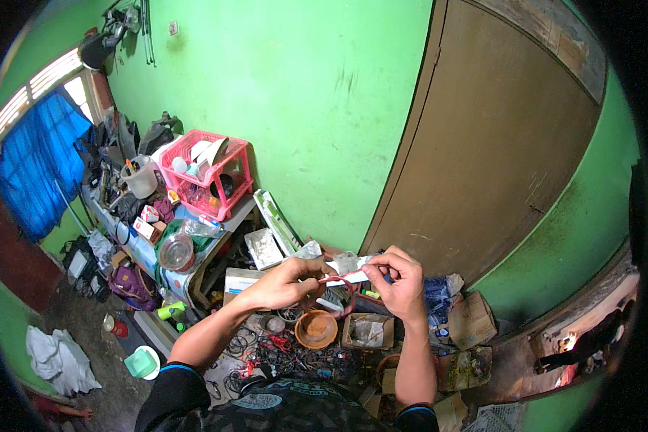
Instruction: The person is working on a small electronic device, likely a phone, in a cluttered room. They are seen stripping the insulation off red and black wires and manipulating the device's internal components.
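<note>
Reddish cord (335,279), seemingly pinched in fingers of left hand (289,284) and right hand (399,283); best kept lightly taut between.

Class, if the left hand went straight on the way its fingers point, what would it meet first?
Apart from the reddish cord it holds, the left hand would probably meet the right hand first, though depth is unclear.

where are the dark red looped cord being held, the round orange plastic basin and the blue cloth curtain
Dark red looped cord (343,277), head view: its upper stretch.
Round orange plastic basin (315,330), head view: its bare inner bottom.
Blue cloth curtain (37,162), head view: its middle.
</note>
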Tool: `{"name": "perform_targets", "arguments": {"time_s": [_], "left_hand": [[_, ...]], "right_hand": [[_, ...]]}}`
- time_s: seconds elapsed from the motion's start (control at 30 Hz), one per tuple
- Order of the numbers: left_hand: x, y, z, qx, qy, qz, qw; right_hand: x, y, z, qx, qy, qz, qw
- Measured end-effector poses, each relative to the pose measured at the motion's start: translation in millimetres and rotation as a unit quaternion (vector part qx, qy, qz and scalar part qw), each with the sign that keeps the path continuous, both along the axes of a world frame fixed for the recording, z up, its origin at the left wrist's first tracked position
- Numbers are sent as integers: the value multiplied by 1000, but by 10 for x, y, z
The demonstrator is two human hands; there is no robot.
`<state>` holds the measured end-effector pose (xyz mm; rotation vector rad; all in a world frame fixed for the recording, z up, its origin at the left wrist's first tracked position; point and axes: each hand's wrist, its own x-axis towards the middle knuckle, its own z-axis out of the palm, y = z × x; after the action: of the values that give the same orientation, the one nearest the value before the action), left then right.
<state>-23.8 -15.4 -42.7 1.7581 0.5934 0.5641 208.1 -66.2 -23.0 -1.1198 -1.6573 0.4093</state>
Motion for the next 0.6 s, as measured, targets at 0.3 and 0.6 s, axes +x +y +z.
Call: {"name": "perform_targets", "arguments": {"time_s": [0.3,0.6], "left_hand": [[195,-108,65,20,-19,95,995],[228,-161,116,-20,-69,153,986]], "right_hand": [[-93,-137,114,91,-51,-38,994],[-390,-309,-298,103,-5,-69,992]]}}
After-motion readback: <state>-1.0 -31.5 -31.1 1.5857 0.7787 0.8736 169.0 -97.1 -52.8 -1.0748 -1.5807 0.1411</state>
